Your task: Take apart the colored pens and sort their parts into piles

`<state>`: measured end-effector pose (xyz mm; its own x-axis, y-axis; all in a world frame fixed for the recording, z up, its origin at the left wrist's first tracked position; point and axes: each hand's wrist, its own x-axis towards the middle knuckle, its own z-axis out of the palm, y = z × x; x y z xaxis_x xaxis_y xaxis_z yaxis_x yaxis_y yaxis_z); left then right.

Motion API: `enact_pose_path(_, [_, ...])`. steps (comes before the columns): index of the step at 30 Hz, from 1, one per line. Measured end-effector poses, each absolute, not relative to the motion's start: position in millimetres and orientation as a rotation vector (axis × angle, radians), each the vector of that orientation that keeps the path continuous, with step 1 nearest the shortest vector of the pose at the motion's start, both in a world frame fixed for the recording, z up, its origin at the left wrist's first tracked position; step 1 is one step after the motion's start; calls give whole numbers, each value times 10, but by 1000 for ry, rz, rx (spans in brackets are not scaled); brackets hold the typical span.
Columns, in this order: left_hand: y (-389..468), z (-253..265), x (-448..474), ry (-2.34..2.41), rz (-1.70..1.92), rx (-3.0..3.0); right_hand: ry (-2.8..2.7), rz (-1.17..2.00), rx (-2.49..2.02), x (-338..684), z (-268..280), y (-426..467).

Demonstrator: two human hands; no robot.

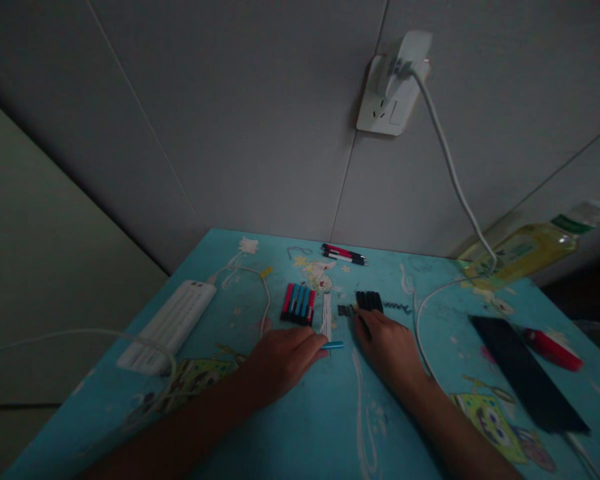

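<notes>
My left hand (293, 353) is closed around a blue pen barrel (334, 345), which points right. My right hand (387, 340) reaches down to a row of small dark pen parts (344, 311); its fingertips are pinched there, and what they hold is too small to make out. Just beyond the right hand lie several black pen parts (369, 301), with a row of springs (398, 307) to their right. White pen refills (327, 313) lie side by side in front of my left hand. Red and blue pen barrels (299, 303) are lined up to their left.
Red, black and white pens (344, 255) lie near the wall. A white power strip (173, 323) with cables sits at left. On the right are a black flat slab (527, 373), a red object (553, 349) and a bottle of yellow liquid (525, 250). A charger cable (447, 157) hangs from the socket.
</notes>
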<state>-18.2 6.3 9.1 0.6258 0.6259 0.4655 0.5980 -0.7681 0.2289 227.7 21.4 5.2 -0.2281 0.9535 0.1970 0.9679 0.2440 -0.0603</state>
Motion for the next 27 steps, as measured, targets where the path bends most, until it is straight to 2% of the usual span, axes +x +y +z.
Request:
enact_pose_path(15, [67,95,-183,1022,863,2823,-2325,-42,-1750,2263,42,186])
enact_pose_path(27, [62,81,-182,1005,834,2804,-1610,602,-1590,2428,88,218])
